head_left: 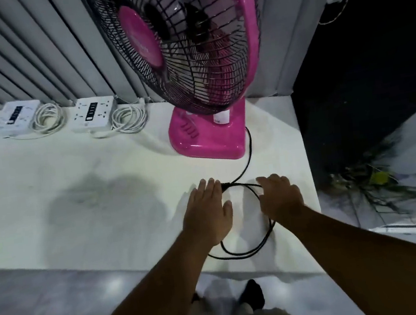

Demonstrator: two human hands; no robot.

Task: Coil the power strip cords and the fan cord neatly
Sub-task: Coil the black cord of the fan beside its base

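No text is clear enough to read.

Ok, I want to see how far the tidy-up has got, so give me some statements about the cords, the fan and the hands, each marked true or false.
1. The left strip cord and the right strip cord each lie coiled beside a white power strip. True.
2. The fan cord is white. False: it is black.
3. The fan cord lies in a loop between the left hand and the right hand. True.
4. The fan lies on its side. False: it stands upright on its pink base.
5. The left hand grips a power strip. False: it lies flat, fingers straight, at the fan cord's loop, far from both strips.
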